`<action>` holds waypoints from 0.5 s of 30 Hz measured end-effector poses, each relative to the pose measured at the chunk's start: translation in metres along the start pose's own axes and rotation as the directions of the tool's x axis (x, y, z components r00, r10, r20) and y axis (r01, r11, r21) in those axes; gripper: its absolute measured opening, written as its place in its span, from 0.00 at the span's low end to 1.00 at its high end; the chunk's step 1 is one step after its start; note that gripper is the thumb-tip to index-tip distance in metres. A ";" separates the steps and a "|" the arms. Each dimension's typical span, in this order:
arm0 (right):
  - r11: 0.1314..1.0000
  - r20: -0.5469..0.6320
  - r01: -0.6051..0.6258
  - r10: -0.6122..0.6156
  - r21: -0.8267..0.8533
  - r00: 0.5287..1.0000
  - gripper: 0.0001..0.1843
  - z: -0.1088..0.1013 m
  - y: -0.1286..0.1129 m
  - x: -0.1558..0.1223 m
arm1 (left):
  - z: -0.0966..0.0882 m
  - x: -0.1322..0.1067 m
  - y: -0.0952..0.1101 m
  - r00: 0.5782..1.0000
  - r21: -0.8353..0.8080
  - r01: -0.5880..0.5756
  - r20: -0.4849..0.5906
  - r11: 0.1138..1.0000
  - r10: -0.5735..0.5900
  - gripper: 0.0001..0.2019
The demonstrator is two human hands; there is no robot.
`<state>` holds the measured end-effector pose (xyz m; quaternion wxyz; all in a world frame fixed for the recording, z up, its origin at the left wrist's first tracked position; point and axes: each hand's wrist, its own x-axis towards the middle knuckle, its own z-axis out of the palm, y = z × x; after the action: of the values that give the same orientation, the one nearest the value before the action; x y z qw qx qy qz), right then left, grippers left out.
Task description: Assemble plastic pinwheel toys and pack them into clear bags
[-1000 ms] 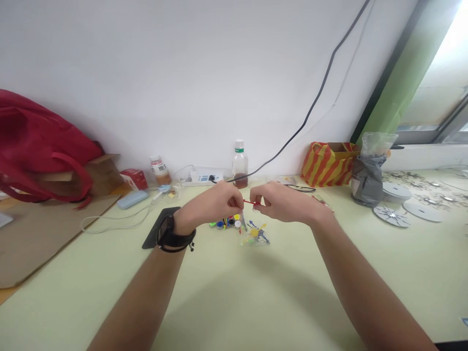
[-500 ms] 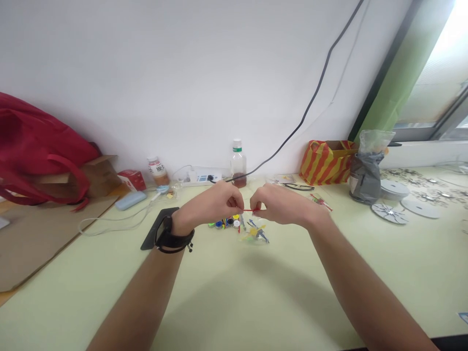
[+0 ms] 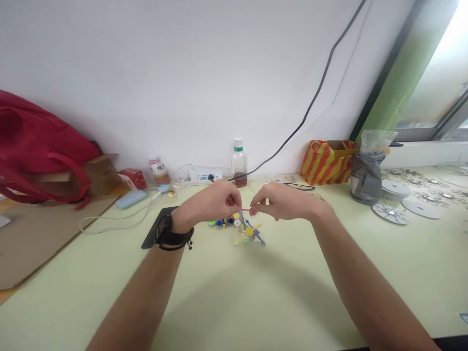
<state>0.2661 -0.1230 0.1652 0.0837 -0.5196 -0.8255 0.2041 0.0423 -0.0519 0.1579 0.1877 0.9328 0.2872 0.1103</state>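
Observation:
My left hand (image 3: 215, 201), with a black watch (image 3: 166, 233) on its wrist, is closed in a pinch on one end of a thin red stick (image 3: 245, 210). From the other side, my right hand (image 3: 283, 201) pinches near the stick's right end, where a small pinkish piece (image 3: 253, 211) shows at the fingertips; its shape is too blurred to make out. Below the hands lie yellow and blue plastic pieces (image 3: 250, 232), partly in clear wrap. Small round coloured pieces (image 3: 219, 224) sit beside them, some hidden behind my left hand.
A black phone-like slab (image 3: 155, 229) lies by my left wrist. Against the wall stand a bottle of dark liquid (image 3: 239, 165), a power strip (image 3: 204, 175) and a striped bag (image 3: 325, 163). White discs (image 3: 390, 213) lie right; a red bag (image 3: 40, 141) is left.
My right hand's fingers have shifted and straightened slightly, and a pinkish piece now shows at their tips. The clear-wrapped pieces below appear slightly further left. My left hand has barely moved.

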 end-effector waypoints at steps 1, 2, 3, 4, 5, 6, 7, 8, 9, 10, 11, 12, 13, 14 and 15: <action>1.000 -0.007 -0.005 0.005 0.005 1.000 0.12 -0.001 0.002 -0.001 | -0.001 -0.001 0.000 1.000 0.001 0.003 -0.004 1.000 -0.003 0.07; 1.000 -0.019 -0.008 0.008 0.002 1.000 0.12 -0.001 0.004 -0.002 | -0.001 -0.001 0.000 1.000 0.003 0.004 -0.010 1.000 -0.004 0.07; 1.000 -0.033 -0.007 0.007 -0.010 0.999 0.12 -0.001 0.006 -0.002 | -0.002 -0.002 0.000 1.000 0.003 0.002 -0.017 1.000 -0.002 0.07; 1.000 -0.045 -0.002 0.001 -0.030 0.999 0.11 0.000 0.008 -0.001 | -0.003 -0.002 0.001 1.000 0.002 -0.002 -0.022 1.000 0.003 0.07; 0.998 -0.055 0.005 -0.008 -0.056 0.998 0.10 0.001 0.009 0.000 | -0.003 -0.003 0.001 1.000 0.002 -0.009 -0.025 1.000 0.009 0.06; 0.997 -0.063 0.012 -0.017 -0.081 0.998 0.08 0.002 0.009 0.001 | -0.004 -0.003 0.001 1.000 0.002 -0.014 -0.026 1.000 0.014 0.06; 0.995 -0.065 0.018 -0.024 -0.098 0.998 0.06 0.003 0.009 0.002 | -0.004 -0.003 0.001 0.999 0.004 -0.018 -0.026 1.000 0.018 0.06; 0.995 -0.055 0.021 -0.026 -0.099 0.998 0.05 0.004 0.009 0.003 | -0.004 -0.003 0.000 0.999 0.008 -0.021 -0.028 1.000 0.021 0.06; 0.996 -0.037 0.019 -0.022 -0.084 0.999 0.06 0.004 0.008 0.004 | -0.004 -0.003 0.000 0.999 0.013 -0.023 -0.028 1.000 0.024 0.06; 0.998 -0.019 0.014 -0.016 -0.064 1.000 0.07 0.003 0.008 0.004 | -0.004 -0.003 -0.001 0.999 0.017 -0.024 -0.029 1.000 0.024 0.06; 0.999 -0.009 0.011 -0.011 -0.048 1.000 0.08 0.002 0.007 0.004 | -0.005 -0.003 -0.002 0.999 0.018 -0.022 -0.030 1.000 0.023 0.06; 0.999 -0.015 0.011 -0.012 -0.041 1.000 0.08 0.001 0.008 0.004 | -0.005 -0.003 -0.002 0.999 0.017 -0.020 -0.031 1.000 0.021 0.06; 0.999 -0.038 0.015 -0.017 -0.046 0.999 0.08 0.000 0.009 0.004 | -0.006 -0.003 -0.003 0.999 0.016 -0.017 -0.031 1.000 0.018 0.06; 0.998 -0.072 0.023 -0.027 -0.060 0.997 0.08 -0.001 0.010 0.003 | -0.006 -0.004 -0.003 0.999 0.016 -0.014 -0.032 1.000 0.014 0.07; 0.997 -0.105 0.035 -0.042 -0.074 0.994 0.08 -0.002 0.011 0.003 | -0.007 -0.004 -0.003 0.999 0.017 -0.010 -0.035 1.000 0.011 0.07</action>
<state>0.2749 -0.1160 0.1626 0.1126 -0.5164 -0.8365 0.1447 0.0355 -0.0501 0.1627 0.1744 0.9337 0.2864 0.1253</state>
